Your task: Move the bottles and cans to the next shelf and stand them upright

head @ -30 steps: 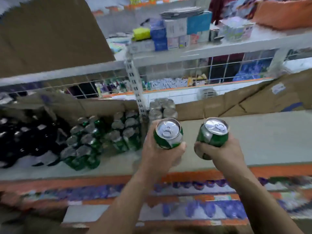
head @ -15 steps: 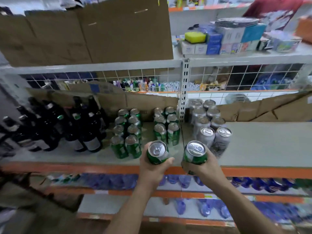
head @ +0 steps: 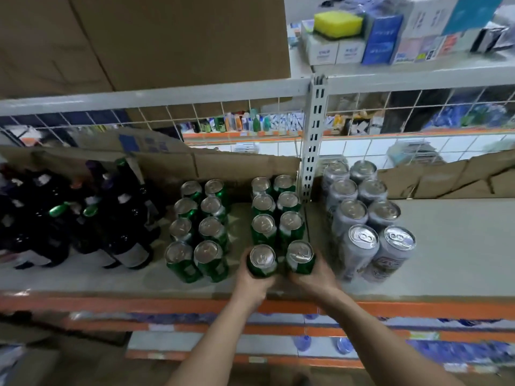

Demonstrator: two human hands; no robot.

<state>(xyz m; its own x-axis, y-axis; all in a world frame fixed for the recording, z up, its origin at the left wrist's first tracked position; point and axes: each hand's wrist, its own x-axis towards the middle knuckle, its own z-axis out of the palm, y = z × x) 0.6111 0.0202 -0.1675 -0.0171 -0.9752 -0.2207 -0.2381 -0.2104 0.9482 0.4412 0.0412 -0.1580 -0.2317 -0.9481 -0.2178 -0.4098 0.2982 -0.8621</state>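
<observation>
My left hand (head: 252, 282) grips an upright green can (head: 262, 260) and my right hand (head: 312, 277) grips a second green can (head: 300, 257). Both cans stand side by side at the front of a double row of green cans (head: 276, 213) on the grey shelf (head: 451, 246), just left of the slotted upright post (head: 313, 151). Another block of green cans (head: 199, 232) stands to the left. Dark wine bottles (head: 83, 215) fill the far left. Tall silver cans (head: 365, 218) stand in two rows right of the post.
Cardboard sheets (head: 223, 168) line the back of the shelf below a wire grid. The shelf above carries a large cardboard box (head: 167, 37), small boxes and a yellow sponge (head: 337, 23). Blue-capped bottles (head: 302, 342) sit on lower shelves behind the orange front edge (head: 139, 303).
Both hands moved forward and left with their green cans, from above the shelf's right part down to the front of the green can row. The view swung left and closer.
</observation>
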